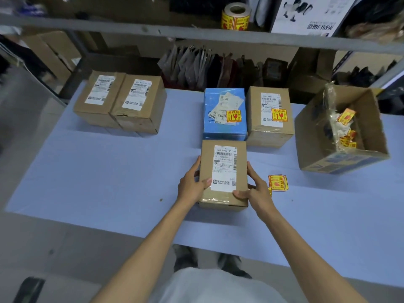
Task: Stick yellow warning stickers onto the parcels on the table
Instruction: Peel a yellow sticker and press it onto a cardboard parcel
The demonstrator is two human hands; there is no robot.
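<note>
— Parcel (pixel 223 169) status? Where is it?
— Near-centre of the bench (pixel 109 171), flat, label up, long side running away from the person. It sits just in front of the blue parcel (pixel 211 101), nearly touching it.
— Grips?
— Both clamped on it. Left grip (pixel 190 184) is on the left wall, thumb over the top face. Right grip (pixel 256 191) is at the near right corner, thumb on top. Neither holds a sticker.
— Why two-handed?
— My read: squaring it up in the work spot, close to the body, top face clear for sticking. No yellow on it yet.
— Supply?
— Loose stickers (pixel 277 182) lie on the bench just right of the right grip. Short reach, probably why they're parked there. Spare sticker roll (pixel 236 17) is on the shelf above.
— Done so far?
— Blue parcel carries a warning sticker (pixel 233 116) at its label's lower right. Brown parcel (pixel 254 110) beside it carries a second sticker (pixel 279 115) in the same spot. Grouped back-right, so likely the done pile. Back-left pair (pixel 119 99), touching side by side, shows white labels only. Likely the queue.
— Carton on the right?
— Open carton (pixel 341 158), tilted, yellow-and-white scraps inside. Probably backing waste, can't confirm.
— Next?
— Probably free the right grip, take one sticker and press it on the label's lower corner, matching the others.
</note>
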